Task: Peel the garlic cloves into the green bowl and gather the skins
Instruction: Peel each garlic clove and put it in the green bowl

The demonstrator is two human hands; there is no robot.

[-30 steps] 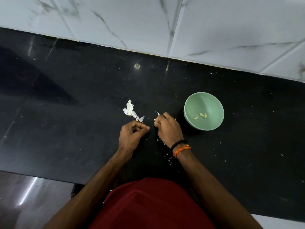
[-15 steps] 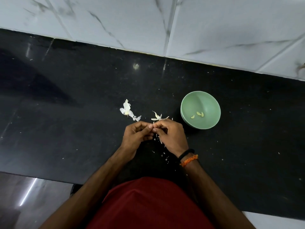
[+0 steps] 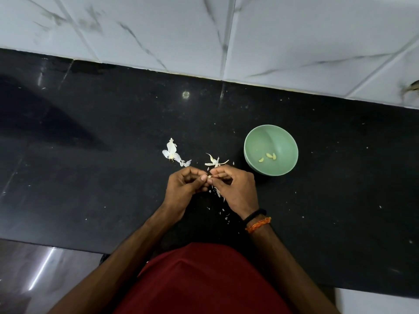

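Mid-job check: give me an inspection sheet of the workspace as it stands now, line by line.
Surface: black counter, glossy, dotted with white specks.
Job's things: green bowl upright, right of the hands, three peeled cloves inside; a small clove pinched between both hands.
Clutter: skin pile left of centre; second skin pile just beyond the hands; loose flakes between the wrists.
Grip: left hand and right hand both curled, fingertips meeting on the clove.
Cables: nothing seen.
Surroundings: marbled white wall tiles behind; red shirt at bottom; wrist bands on the right wrist.
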